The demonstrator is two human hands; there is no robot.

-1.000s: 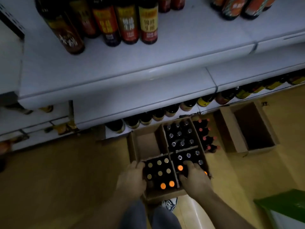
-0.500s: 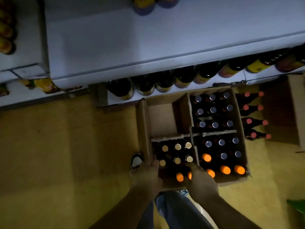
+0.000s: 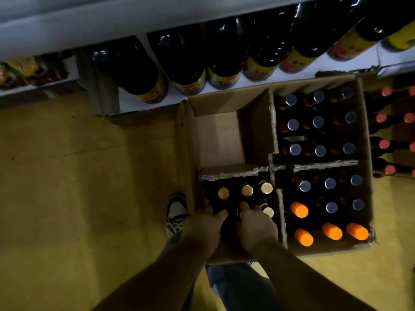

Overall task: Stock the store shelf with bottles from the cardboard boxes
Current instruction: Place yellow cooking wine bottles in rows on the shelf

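An open cardboard box [image 3: 253, 129] with a cross divider stands on the floor below the bottom shelf [image 3: 224, 93]. Its far-left cell is bare. Gold-capped dark bottles [image 3: 247, 190] fill the near-left cell. My left hand [image 3: 203, 230] reaches into that cell at its left wall, fingers curled down around a bottle neck whose cap is hidden. Beside it, my right hand [image 3: 258, 227] curls around another neck in the same cell. Grey-capped bottles [image 3: 318, 122] and orange-capped bottles [image 3: 299, 209] fill the right cells.
Large dark bottles with yellow labels [image 3: 186, 61] line the bottom shelf right behind the box. Red-capped bottles [image 3: 384, 143] lie to the right of the box. My shoe [image 3: 176, 212] is on the yellow floor by the box's left wall.
The view has dropped closer to the box. Both hands have moved from the box's near edge into the near-left cell, onto the gold-capped bottles.
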